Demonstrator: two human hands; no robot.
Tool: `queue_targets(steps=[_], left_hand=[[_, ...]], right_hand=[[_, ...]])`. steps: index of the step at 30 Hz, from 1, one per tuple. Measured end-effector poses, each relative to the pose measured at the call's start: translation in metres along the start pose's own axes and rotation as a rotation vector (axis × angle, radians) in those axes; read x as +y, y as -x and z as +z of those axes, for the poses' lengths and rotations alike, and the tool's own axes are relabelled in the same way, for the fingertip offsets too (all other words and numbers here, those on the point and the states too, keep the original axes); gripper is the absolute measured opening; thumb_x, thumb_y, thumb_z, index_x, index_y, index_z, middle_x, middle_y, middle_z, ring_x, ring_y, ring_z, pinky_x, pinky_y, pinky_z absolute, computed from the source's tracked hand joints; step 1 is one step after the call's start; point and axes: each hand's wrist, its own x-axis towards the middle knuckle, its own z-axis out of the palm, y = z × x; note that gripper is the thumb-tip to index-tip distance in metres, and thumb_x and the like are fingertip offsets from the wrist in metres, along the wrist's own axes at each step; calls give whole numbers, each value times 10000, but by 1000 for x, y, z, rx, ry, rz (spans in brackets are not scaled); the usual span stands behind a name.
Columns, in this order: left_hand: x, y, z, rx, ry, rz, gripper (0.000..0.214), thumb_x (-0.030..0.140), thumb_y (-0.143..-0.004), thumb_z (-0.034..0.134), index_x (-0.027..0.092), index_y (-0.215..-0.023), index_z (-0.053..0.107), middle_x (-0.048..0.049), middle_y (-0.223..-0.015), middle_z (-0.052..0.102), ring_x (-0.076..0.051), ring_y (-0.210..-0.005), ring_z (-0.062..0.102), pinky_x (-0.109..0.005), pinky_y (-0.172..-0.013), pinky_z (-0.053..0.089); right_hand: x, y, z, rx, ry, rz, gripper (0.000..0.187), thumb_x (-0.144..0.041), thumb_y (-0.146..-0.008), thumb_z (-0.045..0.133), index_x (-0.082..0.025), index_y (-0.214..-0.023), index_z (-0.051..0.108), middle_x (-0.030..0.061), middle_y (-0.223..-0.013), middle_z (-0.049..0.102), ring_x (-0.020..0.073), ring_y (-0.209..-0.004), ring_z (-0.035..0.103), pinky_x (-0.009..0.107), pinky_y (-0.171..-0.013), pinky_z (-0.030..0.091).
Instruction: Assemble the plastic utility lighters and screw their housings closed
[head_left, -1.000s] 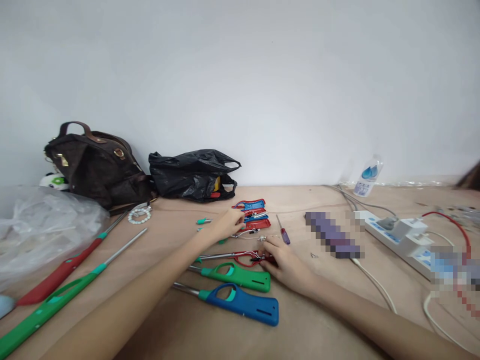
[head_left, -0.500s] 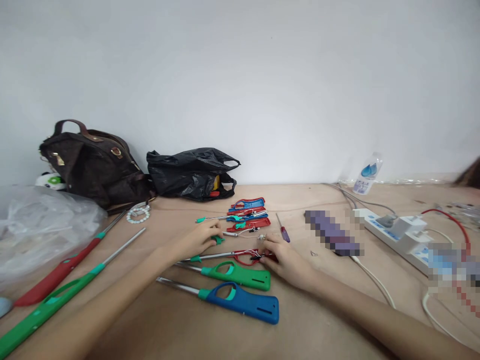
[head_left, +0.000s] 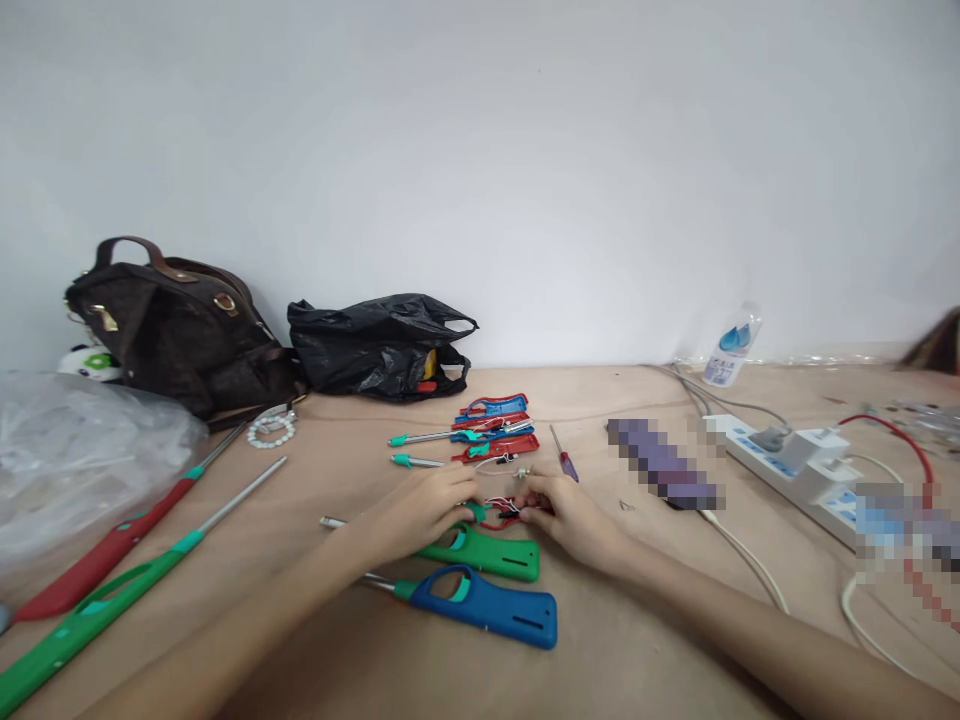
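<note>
Both hands are meeting over an opened red plastic lighter shell (head_left: 501, 512) with thin wires showing inside, which is lying on the tan wooden surface (head_left: 637, 620) just beyond a green long-nosed lighter. The left hand (head_left: 424, 510) is pinching a small teal plastic piece (head_left: 475, 511) between its fingertips at the left end of the shell, its grip narrowing on that piece. The right hand (head_left: 570, 515) is pressing down on the right end of the shell, fingers curling around it and holding it in place. The green lighter (head_left: 480, 552) is lying just near of the hands, and a blue long-nosed lighter (head_left: 487, 605) is lying nearer still, both with metal tubes pointing left. Farther off, a small pile of red and blue lighter shells (head_left: 495, 432) is resting beside a red-handled screwdriver (head_left: 564, 456). At the far left, a brown leather handbag (head_left: 180, 325) and a black plastic bag (head_left: 382, 345) are sitting against the wall, with a clear plastic sheet (head_left: 82, 460) beside long red and green lighters (head_left: 112, 580). A white power strip (head_left: 795, 465) is lying at the right.
</note>
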Motion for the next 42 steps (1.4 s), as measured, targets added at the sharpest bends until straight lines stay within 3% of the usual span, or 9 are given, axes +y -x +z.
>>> queue_targets(steps=[15,24,42], left_hand=[[0,-6,15,45,-133,90,128,95,-895,501,157,-869,610,-44,-936,579,-178,-839,566,-257,-711,427],[3,-14,20,98,-206,121,96,115,-895,535,149,-863,619,-48,-900,577,-184,-814,541,-261,-687,413],[1,-20,25,119,-152,147,99,93,-887,537,151,-906,614,-43,-901,581,-184,-824,534,-259,-713,423]], right_hand=[[6,1,6,79,-31,-73,143,-69,-832,529,-182,-768,588,32,-844,613,180,-822,563,292,-716,422],[6,-1,8,93,-70,-44,143,-63,-815,561,-182,-741,592,17,-808,625,175,-808,564,283,-706,411],[8,-2,11,109,-173,-5,152,-62,-806,535,-176,-725,595,14,-741,617,165,-714,557,269,-643,406]])
